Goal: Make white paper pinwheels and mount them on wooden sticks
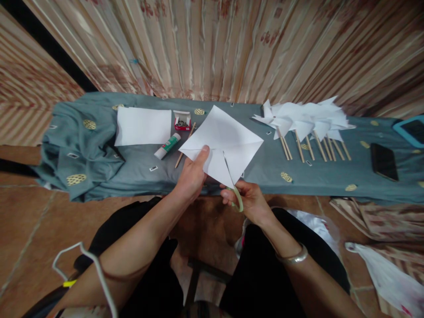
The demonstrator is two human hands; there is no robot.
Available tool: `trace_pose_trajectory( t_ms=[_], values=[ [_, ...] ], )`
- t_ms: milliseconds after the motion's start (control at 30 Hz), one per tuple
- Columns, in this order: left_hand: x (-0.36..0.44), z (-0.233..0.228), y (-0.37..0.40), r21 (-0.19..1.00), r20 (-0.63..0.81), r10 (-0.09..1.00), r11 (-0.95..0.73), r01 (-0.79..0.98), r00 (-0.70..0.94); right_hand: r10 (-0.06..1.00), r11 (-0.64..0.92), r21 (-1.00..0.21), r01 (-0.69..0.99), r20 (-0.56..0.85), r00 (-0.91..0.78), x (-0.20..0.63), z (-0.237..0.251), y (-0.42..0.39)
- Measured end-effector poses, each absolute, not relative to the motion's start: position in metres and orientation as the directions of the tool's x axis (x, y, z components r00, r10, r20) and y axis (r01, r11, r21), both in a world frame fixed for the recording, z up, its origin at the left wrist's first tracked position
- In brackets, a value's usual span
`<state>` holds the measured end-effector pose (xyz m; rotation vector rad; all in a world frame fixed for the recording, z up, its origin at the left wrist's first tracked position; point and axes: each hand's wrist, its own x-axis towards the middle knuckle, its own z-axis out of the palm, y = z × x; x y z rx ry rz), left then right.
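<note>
- A white wire hanger (88,265) shows at the lower left edge, at about 8 o'clock from the hands.
- On the table (139,172), covered in grey-green cloth, a flat white sheet (143,126) lies at 10 o'clock from the left hand.
- Just right of that sheet lie a glue stick (167,146), a small red box (182,120) and a single wooden stick (185,145).
- The left hand (192,176) holds the folded paper square (222,143) by its left corner, thumb on top and fingers clamped on the paper from below.
- The paper square is held up over the near table edge, tilted like a diamond, with creases across it.
- The right hand (248,201) has its fingers closed on the pale green handles of scissors (232,183), whose blades point to 12 o'clock into the paper's lower edge; how far the blades gape is hard to tell.
- A silver bangle (294,256) sits on the right wrist.
- At 2 o'clock a pile of white paper pinwheels (304,121) on wooden sticks rests on the table.
- Further right lies a dark phone (384,161), and a blue-cased tablet (410,130) touches the frame edge.
</note>
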<state>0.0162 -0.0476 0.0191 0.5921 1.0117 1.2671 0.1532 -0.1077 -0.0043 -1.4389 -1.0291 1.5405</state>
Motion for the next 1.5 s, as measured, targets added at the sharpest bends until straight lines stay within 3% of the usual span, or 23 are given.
trace_pose_trajectory(
  t_ms=[367, 600, 800, 933, 1033, 1167, 1300, 1500],
  values=[
    [0.016, 0.023, -0.048, 0.820, -0.345, 0.937, 0.272, -0.503, -0.057, 0.937, -0.345, -0.939, 0.017, -0.345, -0.060, 0.152, -0.004, -0.108],
    [0.010, 0.019, -0.035, 0.805, -0.292, 0.945, 0.158, -0.572, -0.149, 0.909, -0.302, -0.936, 0.180, -0.340, -0.243, 0.160, -0.007, -0.112],
    [-0.002, 0.027, -0.024, 0.789, -0.298, 0.936, 0.130, -0.600, -0.188, 0.850, -0.363, -0.900, 0.244, -0.426, -0.309, 0.189, 0.005, -0.109],
    [-0.006, 0.028, -0.026, 0.786, -0.309, 0.929, 0.129, -0.604, -0.204, 0.909, -0.343, -0.912, 0.224, -0.382, -0.165, 0.211, 0.015, -0.103],
    [-0.005, 0.024, -0.029, 0.797, -0.335, 0.926, 0.181, -0.577, -0.172, 0.967, -0.240, -0.962, 0.133, -0.224, 0.124, 0.218, 0.016, -0.096],
    [-0.003, 0.014, -0.034, 0.817, -0.360, 0.932, 0.288, -0.500, -0.051, 0.928, -0.074, -0.987, 0.141, -0.016, 0.373, 0.223, 0.017, -0.083],
    [-0.001, 0.004, -0.042, 0.849, -0.369, 0.926, 0.372, -0.375, 0.083, 0.923, -0.062, -0.981, 0.184, 0.013, 0.384, 0.229, 0.021, -0.074],
    [0.000, -0.001, -0.052, 0.863, -0.404, 0.901, 0.433, -0.261, 0.160, 0.978, -0.120, -0.982, 0.146, -0.091, 0.189, 0.223, 0.023, -0.075]
  ],
)
